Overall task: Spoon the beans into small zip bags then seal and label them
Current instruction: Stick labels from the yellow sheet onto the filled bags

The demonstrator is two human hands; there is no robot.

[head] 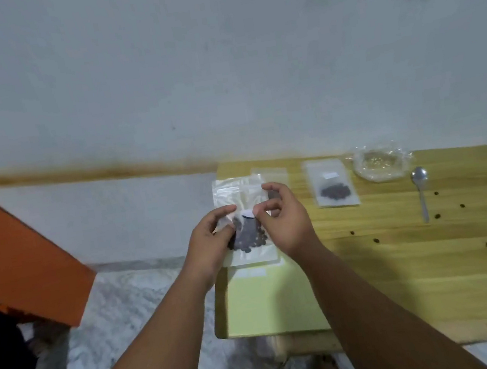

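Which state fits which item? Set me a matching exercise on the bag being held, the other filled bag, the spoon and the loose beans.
Things:
1 held zip bag
2 second zip bag
3 spoon
4 loose beans

States:
A scattered singly over the table
B pinched by the left hand and right hand
C lying flat on the table, filled, no hand on it
D lying with its bowl toward the wall

Pairs: 1-B; 2-C; 3-D; 4-A.

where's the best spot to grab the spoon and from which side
By the handle's near end, coming from above on the person's side: the spoon lies flat on the table with its bowl toward the wall and its thin handle pointing back at the person.
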